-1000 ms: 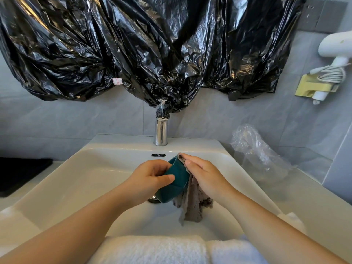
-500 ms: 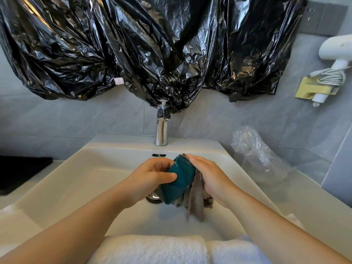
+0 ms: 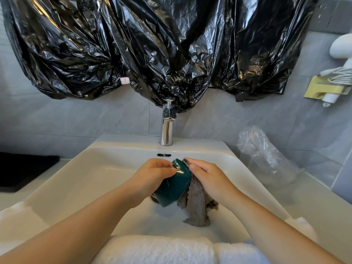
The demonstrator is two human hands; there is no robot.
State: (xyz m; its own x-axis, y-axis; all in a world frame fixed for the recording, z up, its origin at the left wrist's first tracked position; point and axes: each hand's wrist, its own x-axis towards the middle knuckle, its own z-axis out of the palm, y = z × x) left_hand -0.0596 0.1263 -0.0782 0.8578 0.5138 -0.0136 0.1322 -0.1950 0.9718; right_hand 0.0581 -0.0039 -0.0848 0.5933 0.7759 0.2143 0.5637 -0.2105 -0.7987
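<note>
Over the white sink my left hand grips a dark teal glossy cup, tilted with its base up towards the tap. My right hand holds a grey-brown cloth against the cup's right side; the cloth hangs down below the hand into the basin. The cup's mouth points down and away, and the drain is mostly hidden behind it.
A chrome tap stands at the sink's back edge. Black plastic bags cover the wall above. A clear plastic bag lies on the counter right, a white hair dryer hangs far right. White towels drape the front rim.
The cup has turned in my left hand, its base now higher and more of its side showing. My right hand has slid the cloth along the cup's edge.
</note>
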